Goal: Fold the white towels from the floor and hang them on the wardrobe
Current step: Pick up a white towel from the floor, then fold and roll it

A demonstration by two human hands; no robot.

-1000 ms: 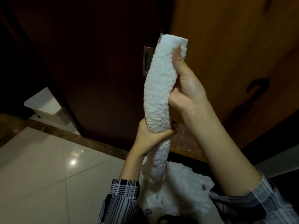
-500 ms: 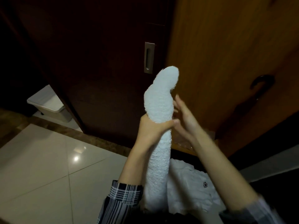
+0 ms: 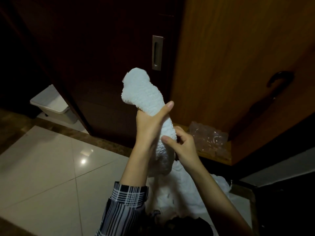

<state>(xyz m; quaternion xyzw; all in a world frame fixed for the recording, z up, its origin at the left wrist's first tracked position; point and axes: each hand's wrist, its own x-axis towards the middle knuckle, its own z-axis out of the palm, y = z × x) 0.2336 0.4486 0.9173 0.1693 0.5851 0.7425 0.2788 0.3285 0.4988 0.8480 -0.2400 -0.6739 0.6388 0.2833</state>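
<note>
A white towel [image 3: 144,94], folded into a narrow thick strip, stands upright in front of me with its top end doubled over. My left hand [image 3: 150,123] grips it around the middle, thumb across the front. My right hand [image 3: 183,147] holds the lower part, fingers curled onto the cloth. Behind it are the dark sliding wardrobe door [image 3: 102,65] with a metal recessed handle [image 3: 157,52] and the open brown wardrobe door [image 3: 238,57]. More white cloth [image 3: 184,193] lies in a heap on the floor below my arms.
A white lidded bin [image 3: 52,104] stands at the left beside the dark door. Clear crumpled plastic [image 3: 209,138] lies on the wardrobe's bottom shelf. Glossy white floor tiles [image 3: 42,167] spread to the left. A dark hook-shaped handle [image 3: 279,79] sits on the brown door.
My right hand let go of the towel's top end and came down to its lower part. The top end flopped over, and the towel now hangs shorter below my hands.
</note>
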